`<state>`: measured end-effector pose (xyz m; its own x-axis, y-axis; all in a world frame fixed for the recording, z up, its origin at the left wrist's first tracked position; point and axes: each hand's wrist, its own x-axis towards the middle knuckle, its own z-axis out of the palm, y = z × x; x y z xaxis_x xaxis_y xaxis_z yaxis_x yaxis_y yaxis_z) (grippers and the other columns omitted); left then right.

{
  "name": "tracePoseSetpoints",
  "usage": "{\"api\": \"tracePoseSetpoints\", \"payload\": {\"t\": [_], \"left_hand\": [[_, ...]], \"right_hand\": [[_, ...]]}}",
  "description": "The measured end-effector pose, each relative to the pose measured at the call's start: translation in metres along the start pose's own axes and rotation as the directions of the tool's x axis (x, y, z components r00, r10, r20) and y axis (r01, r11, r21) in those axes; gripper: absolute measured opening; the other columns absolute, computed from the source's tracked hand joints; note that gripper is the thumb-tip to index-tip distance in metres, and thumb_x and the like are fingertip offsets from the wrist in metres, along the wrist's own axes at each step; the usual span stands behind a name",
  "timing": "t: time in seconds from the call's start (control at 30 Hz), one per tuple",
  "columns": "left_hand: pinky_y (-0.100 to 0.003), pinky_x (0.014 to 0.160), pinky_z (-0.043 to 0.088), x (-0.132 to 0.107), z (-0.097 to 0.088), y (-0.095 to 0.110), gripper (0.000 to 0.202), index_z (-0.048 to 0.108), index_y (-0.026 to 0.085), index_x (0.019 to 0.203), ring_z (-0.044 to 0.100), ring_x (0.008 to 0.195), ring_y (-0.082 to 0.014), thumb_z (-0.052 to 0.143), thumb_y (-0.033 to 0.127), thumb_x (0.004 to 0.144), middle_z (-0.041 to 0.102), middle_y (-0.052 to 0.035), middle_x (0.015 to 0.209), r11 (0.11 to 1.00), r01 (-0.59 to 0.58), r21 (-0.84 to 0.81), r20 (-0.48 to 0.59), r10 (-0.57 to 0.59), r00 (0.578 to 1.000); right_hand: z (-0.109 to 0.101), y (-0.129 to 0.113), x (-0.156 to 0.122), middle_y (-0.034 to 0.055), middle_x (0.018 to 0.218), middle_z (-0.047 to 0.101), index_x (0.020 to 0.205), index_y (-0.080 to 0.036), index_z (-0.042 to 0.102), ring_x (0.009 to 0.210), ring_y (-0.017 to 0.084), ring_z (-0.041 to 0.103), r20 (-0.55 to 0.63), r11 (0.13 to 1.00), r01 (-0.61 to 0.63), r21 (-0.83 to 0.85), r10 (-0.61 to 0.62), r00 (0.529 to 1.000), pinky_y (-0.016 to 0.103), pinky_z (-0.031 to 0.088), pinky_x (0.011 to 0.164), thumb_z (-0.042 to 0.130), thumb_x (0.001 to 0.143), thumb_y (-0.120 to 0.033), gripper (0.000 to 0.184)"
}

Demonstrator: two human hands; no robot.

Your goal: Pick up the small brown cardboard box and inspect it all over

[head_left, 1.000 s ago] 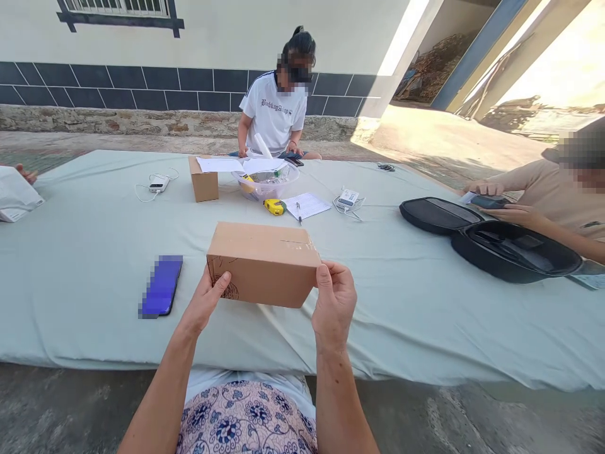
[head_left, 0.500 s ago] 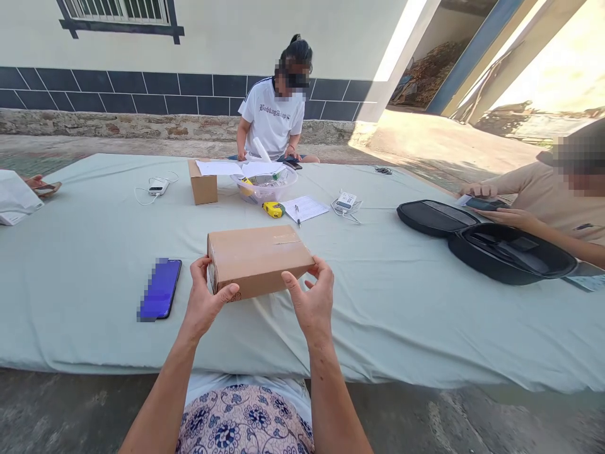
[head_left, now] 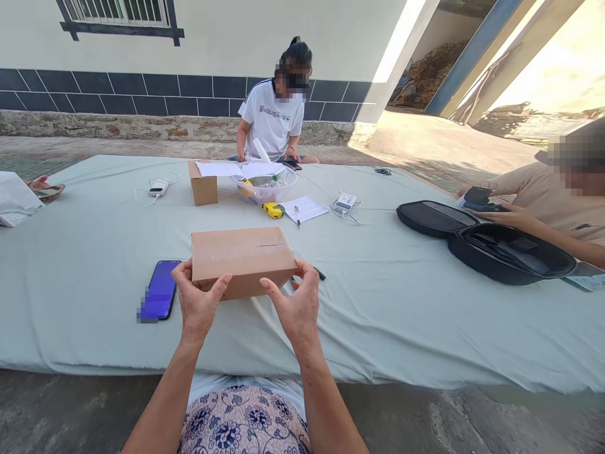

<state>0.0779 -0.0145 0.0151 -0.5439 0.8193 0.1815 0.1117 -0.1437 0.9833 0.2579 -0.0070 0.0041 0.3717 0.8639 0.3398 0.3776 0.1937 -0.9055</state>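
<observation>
A smartphone (head_left: 163, 287) lies just beside the left hand (head_left: 198, 306) on the pale tablecloth (head_left: 401, 328). Beyond the cardboard box (head_left: 241, 252) sit a yellow tape measure (head_left: 273, 210), a plastic basin (head_left: 265, 192) and a smaller carton (head_left: 204, 190); a black case (head_left: 513, 255) lies spread at right. Behind the right hand (head_left: 297, 302), a slim black object (head_left: 321, 275), perhaps a pen, is mostly hidden. The box's underside is out of sight. It is at the table's near side, long axis left to right, right end angled slightly away. Both hands are half-curled, holding its ends, thumbs toward the near face.
</observation>
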Motion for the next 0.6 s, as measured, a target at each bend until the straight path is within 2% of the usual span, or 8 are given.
{"api": "tracePoseSetpoints", "payload": {"t": [0.23,0.43,0.6], "left_hand": [[-0.034,0.075,0.056,0.002,-0.003,-0.001,0.077,0.039,0.025,0.116,0.068,0.098,-0.0254,0.086,0.054,0.063,0.061,-0.0086,0.114,1.000,0.006,-0.019,0.022,-0.006,1.000],[-0.033,0.078,0.053,0.009,-0.008,-0.011,0.074,0.043,0.023,0.116,0.067,0.100,-0.0247,0.085,0.060,0.066,0.064,-0.0076,0.110,0.991,0.058,-0.117,0.035,-0.055,0.998],[-0.032,0.080,0.049,0.015,-0.008,-0.020,0.075,0.048,0.023,0.116,0.063,0.104,-0.0233,0.087,0.061,0.065,0.065,-0.0074,0.115,0.960,0.128,-0.248,0.011,-0.129,0.992]], "right_hand": [[-0.005,-0.001,0.004,0.0096,0.115,0.064,0.113,-0.024,0.054,0.105,0.028,0.062,-0.037,0.999,-0.035,0.035,0.036,0.999,0.047,0.054,0.087,0.073,0.075,-0.060,0.056],[-0.013,-0.002,0.004,0.0046,0.095,0.066,0.107,-0.023,0.061,0.086,0.020,0.064,-0.027,0.985,0.059,0.160,-0.056,0.998,0.038,0.056,0.078,0.060,0.092,-0.051,0.032],[-0.014,-0.005,0.002,0.0070,0.102,0.070,0.108,-0.022,0.066,0.089,0.019,0.067,-0.026,0.960,0.154,0.235,-0.152,0.988,0.035,0.058,0.076,0.059,0.095,-0.042,0.024]]}}
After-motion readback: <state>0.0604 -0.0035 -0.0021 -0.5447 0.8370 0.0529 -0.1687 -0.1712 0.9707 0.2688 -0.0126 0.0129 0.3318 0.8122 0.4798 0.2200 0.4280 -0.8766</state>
